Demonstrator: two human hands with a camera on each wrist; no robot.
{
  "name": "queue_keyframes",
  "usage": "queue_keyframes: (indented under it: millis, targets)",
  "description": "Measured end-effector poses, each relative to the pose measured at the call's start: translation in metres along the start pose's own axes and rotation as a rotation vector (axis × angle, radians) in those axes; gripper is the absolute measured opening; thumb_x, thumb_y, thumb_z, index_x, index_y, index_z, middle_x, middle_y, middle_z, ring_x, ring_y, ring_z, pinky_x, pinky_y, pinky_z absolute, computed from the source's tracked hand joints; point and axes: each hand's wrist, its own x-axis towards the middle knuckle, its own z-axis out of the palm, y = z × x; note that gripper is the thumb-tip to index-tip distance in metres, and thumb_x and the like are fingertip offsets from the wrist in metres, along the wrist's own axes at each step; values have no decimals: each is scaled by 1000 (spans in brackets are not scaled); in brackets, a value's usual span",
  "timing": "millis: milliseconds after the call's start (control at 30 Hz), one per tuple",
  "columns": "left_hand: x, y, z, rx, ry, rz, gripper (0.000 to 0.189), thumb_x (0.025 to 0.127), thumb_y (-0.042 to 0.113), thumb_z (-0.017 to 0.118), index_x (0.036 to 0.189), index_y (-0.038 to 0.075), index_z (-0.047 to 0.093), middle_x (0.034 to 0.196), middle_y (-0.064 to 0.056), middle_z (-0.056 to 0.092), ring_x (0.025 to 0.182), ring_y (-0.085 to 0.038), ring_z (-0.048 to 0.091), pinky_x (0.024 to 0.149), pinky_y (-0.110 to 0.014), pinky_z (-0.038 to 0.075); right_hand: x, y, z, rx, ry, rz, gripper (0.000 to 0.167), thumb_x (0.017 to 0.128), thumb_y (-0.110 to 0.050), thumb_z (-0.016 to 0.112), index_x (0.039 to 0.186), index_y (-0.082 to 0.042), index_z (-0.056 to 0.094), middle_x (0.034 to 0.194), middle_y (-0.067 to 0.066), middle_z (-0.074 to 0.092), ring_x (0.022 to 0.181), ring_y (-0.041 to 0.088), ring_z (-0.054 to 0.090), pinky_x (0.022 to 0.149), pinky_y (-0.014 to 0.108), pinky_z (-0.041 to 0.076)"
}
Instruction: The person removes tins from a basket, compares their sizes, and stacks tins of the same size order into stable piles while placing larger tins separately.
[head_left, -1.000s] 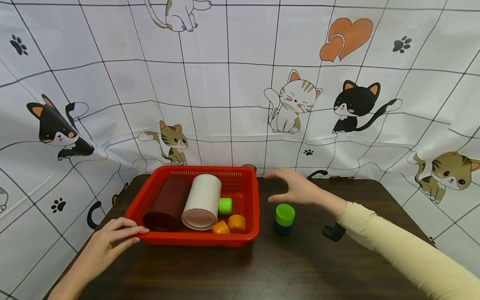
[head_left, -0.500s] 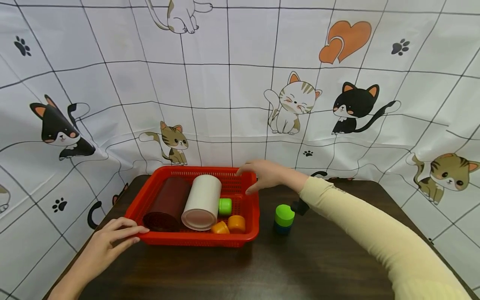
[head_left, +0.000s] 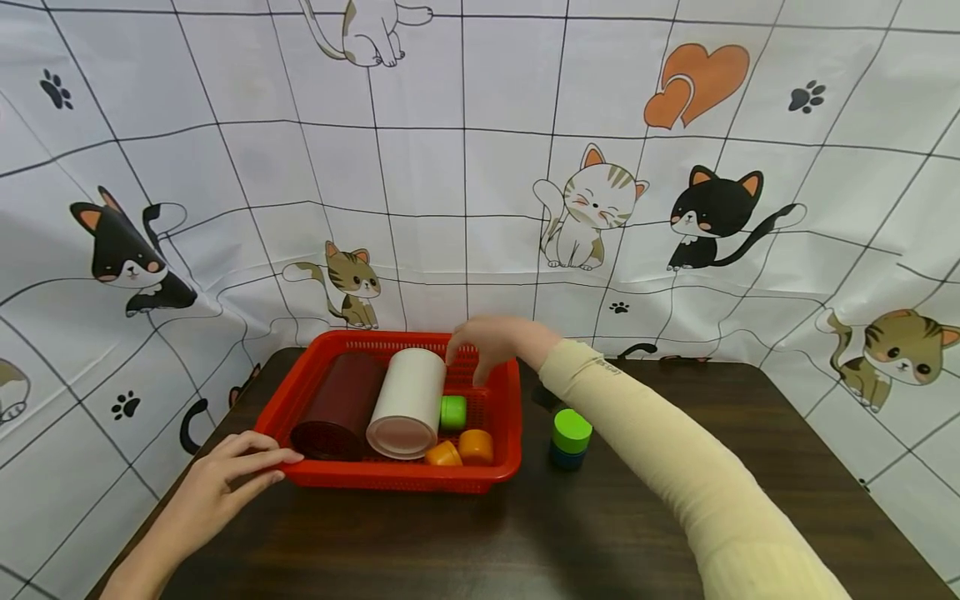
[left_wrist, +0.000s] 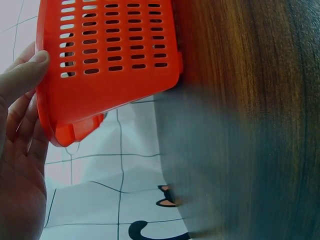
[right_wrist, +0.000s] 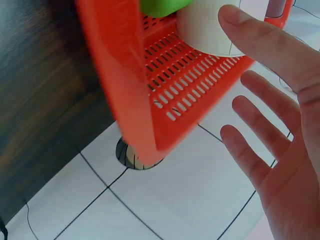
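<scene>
A red plastic basket (head_left: pixel 390 479) stands on the dark table. My left hand (head_left: pixel 217 487) grips its near left corner, thumb and fingers on the rim in the left wrist view. In the basket lie a dark brown cylinder (head_left: pixel 341 408), a white cylinder (head_left: pixel 408 392), a small green piece (head_left: pixel 453 412) and two small orange pieces (head_left: pixel 476 447). Over the basket's far right part hovers my right hand (head_left: pixel 502 340), fingers spread and holding nothing. The right wrist view puts its thumb in front of the white cylinder (right_wrist: pixel 205 30); whether they touch I cannot tell.
Right of the basket, a green-topped piece with a dark blue base (head_left: pixel 572 433) stands on the wooden table (head_left: pixel 480 550). A white cloth with cat drawings (head_left: pixel 495 192) hangs behind and at both sides of the table.
My right hand has moved left, from above the table beside the green-topped piece to over the basket near the white cylinder. My left hand stays at the basket's corner.
</scene>
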Motion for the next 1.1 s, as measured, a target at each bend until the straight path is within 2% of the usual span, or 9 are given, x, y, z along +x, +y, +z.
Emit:
queue_keyframes:
  millis: [133, 400, 633, 800, 900, 1100]
  targets:
    - [0, 0, 0, -1, 0, 0, 55, 62, -8, 84, 103, 28, 77, 102, 16, 61, 98, 7, 46, 77, -11, 38, 10, -5, 4, -17, 7, 15, 45, 79, -28, 85, 121, -26, 70, 137, -5, 60, 130, 18, 52, 107, 34, 44]
    - [-2, -1, 2, -17, 10, -9, 56, 63, -7, 84, 104, 30, 76, 102, 15, 62, 98, 8, 45, 77, -9, 37, 25, -10, 22, 7, -40, 85, 46, 78, -28, 86, 120, -20, 71, 124, -4, 67, 111, 17, 57, 95, 32, 50]
    - [-2, -1, 2, -33, 13, -11, 56, 62, -6, 84, 105, 29, 76, 101, 12, 62, 98, 7, 45, 78, -9, 37, 34, -11, 34, 79, -35, 119, 40, 75, -31, 88, 111, -19, 75, 111, -5, 71, 100, 13, 59, 87, 29, 53]
    - [-2, -1, 1, -15, 11, -11, 55, 63, -6, 84, 104, 30, 76, 101, 15, 61, 98, 8, 45, 77, -10, 37, 39, -12, 45, 132, -32, 144, 34, 74, -32, 88, 103, -20, 76, 103, -7, 72, 96, 12, 60, 83, 27, 53]
    - [-2, -1, 1, -6, 9, -14, 54, 64, -5, 85, 104, 31, 76, 102, 17, 61, 97, 8, 45, 76, -10, 38, 38, -10, 50, 186, -33, 162, 34, 74, -29, 88, 105, -19, 76, 104, -5, 73, 98, 13, 61, 87, 29, 54]
    - [-2, -1, 0, -29, 10, -18, 54, 64, -6, 84, 104, 29, 76, 101, 13, 62, 97, 7, 45, 76, -10, 37, 34, -3, 54, 304, -61, 196, 41, 80, -19, 83, 119, -19, 73, 119, -2, 71, 112, 15, 60, 100, 35, 50]
